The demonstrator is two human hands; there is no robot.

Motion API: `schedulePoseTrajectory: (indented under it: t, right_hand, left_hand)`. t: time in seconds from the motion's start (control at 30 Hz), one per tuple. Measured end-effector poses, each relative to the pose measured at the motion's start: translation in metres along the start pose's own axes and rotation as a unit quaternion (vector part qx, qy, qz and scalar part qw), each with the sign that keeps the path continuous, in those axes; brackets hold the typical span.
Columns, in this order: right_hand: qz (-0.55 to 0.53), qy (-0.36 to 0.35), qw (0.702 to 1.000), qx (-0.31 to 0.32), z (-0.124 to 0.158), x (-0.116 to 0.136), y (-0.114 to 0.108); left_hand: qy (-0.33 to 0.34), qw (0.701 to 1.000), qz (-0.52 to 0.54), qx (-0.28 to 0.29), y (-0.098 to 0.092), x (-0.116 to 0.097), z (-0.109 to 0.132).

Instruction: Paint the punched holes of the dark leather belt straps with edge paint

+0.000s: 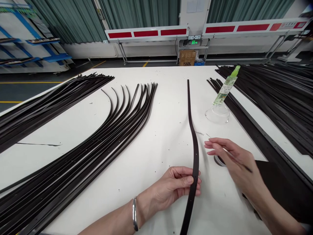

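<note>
A single dark leather strap [192, 137] with small punched holes lies lengthwise on the white table [166, 107]. My left hand [174, 186], with a metal bangle on the wrist, pinches the strap near its lower part between thumb and fingers. My right hand [232, 160] hovers just to the right of the strap, fingers closed round a thin stick-like tool [228, 151] whose tip points left. Under that hand a small round dish [218, 160] is partly hidden.
A fanned bundle of dark straps [97, 143] covers the table's left half, with another pile [44, 104] at the far left. More straps [274, 98] lie at the right. A green spray bottle [226, 85] leans in a clear glass bowl [217, 114]. A dark sheet [281, 189] lies bottom right.
</note>
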State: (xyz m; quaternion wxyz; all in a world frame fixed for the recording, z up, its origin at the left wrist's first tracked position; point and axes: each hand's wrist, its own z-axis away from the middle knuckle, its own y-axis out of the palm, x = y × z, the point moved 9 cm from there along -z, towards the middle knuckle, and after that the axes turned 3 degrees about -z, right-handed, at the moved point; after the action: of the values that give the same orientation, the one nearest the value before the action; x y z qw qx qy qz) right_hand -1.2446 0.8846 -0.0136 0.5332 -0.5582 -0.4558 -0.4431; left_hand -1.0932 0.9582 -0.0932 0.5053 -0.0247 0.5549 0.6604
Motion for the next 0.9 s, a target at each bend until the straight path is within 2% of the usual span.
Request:
schedulePoseTrajectory:
  t: [0.1,0.2,0.3,0.4,0.7,0.9]
  right_hand:
    - [0.054,-0.031,0.996,-0.061,0.004,-0.005,-0.037]
    - [0.165,-0.09,0.98,-0.062,0.003,-0.006,-0.057]
    - [0.266,-0.179,0.947,-0.028,0.001,-0.003,-0.054]
    - [0.306,-0.233,0.923,-0.013,0.002,-0.004,-0.045]
    - [0.319,-0.253,0.913,0.005,0.001,-0.014,-0.038]
    - [0.307,-0.252,0.918,0.003,0.0,-0.014,-0.037]
  left_hand:
    - [0.008,0.999,0.002,-0.032,-0.007,-0.001,-0.002]
    - [0.001,0.998,-0.016,-0.058,-0.011,0.0,-0.004]
    - [-0.012,0.997,-0.035,-0.064,-0.011,0.0,-0.006]
    - [-0.019,0.996,-0.046,-0.067,-0.01,-0.001,-0.007]
    - [-0.021,0.996,-0.063,-0.061,-0.011,-0.001,-0.009]
    - [-0.019,0.996,-0.055,-0.064,-0.01,-0.002,-0.009]
